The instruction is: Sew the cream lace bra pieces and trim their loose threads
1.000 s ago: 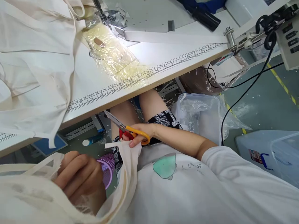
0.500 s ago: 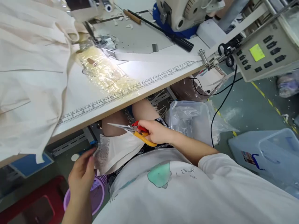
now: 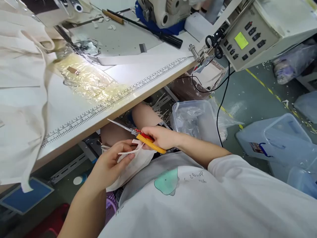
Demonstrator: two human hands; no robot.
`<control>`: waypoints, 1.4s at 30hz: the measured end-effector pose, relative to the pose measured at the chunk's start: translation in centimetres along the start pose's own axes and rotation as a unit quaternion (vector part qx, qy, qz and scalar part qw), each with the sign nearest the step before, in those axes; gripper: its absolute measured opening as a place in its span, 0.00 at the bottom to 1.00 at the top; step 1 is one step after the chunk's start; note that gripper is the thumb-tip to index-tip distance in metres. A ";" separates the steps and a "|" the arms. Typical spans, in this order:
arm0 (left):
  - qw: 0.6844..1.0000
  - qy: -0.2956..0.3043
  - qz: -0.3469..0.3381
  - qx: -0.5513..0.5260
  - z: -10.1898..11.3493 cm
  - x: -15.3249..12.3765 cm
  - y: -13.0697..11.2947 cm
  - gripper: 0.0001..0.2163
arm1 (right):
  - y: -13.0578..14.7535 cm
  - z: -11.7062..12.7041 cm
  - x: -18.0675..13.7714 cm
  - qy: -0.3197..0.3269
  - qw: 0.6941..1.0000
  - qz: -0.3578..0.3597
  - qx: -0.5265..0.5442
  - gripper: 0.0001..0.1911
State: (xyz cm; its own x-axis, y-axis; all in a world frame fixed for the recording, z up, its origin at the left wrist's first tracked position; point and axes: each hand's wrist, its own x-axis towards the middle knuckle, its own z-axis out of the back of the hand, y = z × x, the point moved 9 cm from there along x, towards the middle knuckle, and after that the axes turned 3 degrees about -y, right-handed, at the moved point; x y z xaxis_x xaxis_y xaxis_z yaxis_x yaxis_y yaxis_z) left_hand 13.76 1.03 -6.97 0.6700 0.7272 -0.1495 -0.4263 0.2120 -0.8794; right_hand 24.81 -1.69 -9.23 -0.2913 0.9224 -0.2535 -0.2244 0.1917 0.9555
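My right hand (image 3: 162,137) is closed round the handles of the scissors (image 3: 146,140), one handle orange and one red. Their blades point up and left, above my lap. Between the thumb and fingers of my left hand (image 3: 112,165) is a piece of white fabric (image 3: 138,163), pinched at a narrow strip along its edge. The rest of this fabric drapes over my lap, partly hidden by my left hand. My left fingertips lie just left of the scissor handles.
A table edge with a printed ruler (image 3: 119,96) runs before me. Cream fabric (image 3: 19,109) hangs over its left side. Plastic film (image 3: 86,77), a black-handled screwdriver (image 3: 170,40) and a sewing machine (image 3: 160,13) are on top. Plastic bins (image 3: 210,122) and a control box (image 3: 247,36) are to the right.
My left hand has moved right and up from the fabric's left end and now pinches its edge strip near the scissors. The scissors look closed now. The camera view has shifted right.
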 end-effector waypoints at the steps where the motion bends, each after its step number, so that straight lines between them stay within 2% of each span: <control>1: 1.000 0.008 0.008 0.023 -0.1 -0.1 0.1 0.15 | 0.2 0.0 0.1 0.005 1.000 0.003 -0.010 0.13; 5: 0.997 0.003 0.033 0.067 -0.1 -0.3 0.0 0.14 | 1.4 0.1 -0.1 0.041 0.997 0.031 -0.058 0.14; 10: 0.996 -0.062 0.034 0.054 0.8 -1.0 -0.7 0.08 | 1.5 0.5 -0.5 0.078 0.992 0.038 -0.094 0.16; 13: 0.991 -0.112 0.042 0.065 1.6 -1.7 -0.9 0.08 | 1.0 0.7 -0.3 0.055 0.996 0.032 -0.062 0.16; 17: 0.980 -0.169 0.061 0.087 2.2 -2.3 -1.3 0.07 | 1.4 0.5 -0.1 0.013 0.997 0.075 0.002 0.13; 19: 0.974 -0.193 0.071 0.093 2.5 -2.4 -1.4 0.07 | 1.6 0.3 0.0 0.007 0.996 0.087 0.021 0.10; 23: 0.963 -0.229 0.091 0.114 2.9 -2.7 -1.4 0.08 | 1.7 0.0 0.1 0.011 0.997 0.065 0.041 0.09; 27: 0.961 -0.231 0.084 0.126 2.8 -2.7 -1.5 0.09 | 2.1 0.1 0.4 -0.009 0.997 0.049 0.053 0.11; 31: 0.958 -0.242 0.081 0.128 2.9 -2.8 -1.7 0.09 | 2.9 0.1 0.7 -0.027 0.997 0.065 0.026 0.10; 37: 0.954 -0.250 0.128 0.101 3.0 -3.3 -0.9 0.09 | 3.8 -0.2 0.2 -0.006 0.995 0.092 -0.027 0.12; 40: 0.966 -0.212 0.145 0.018 2.2 -3.1 -0.4 0.08 | 4.2 -0.5 -0.2 0.011 0.992 0.120 -0.039 0.13; 42: 0.975 -0.176 0.133 -0.027 1.6 -2.8 -0.6 0.07 | 4.3 -0.6 -0.3 0.010 0.989 0.136 -0.053 0.12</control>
State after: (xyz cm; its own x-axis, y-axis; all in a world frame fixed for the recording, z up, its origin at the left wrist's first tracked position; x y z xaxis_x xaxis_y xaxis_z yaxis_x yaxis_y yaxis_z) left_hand 11.14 -0.08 -5.30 0.2863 0.9329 -0.2187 -0.5166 -0.0420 -0.8552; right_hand 23.34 -1.32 -5.18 -0.3733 0.9277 0.0075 -0.2311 -0.1008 0.9677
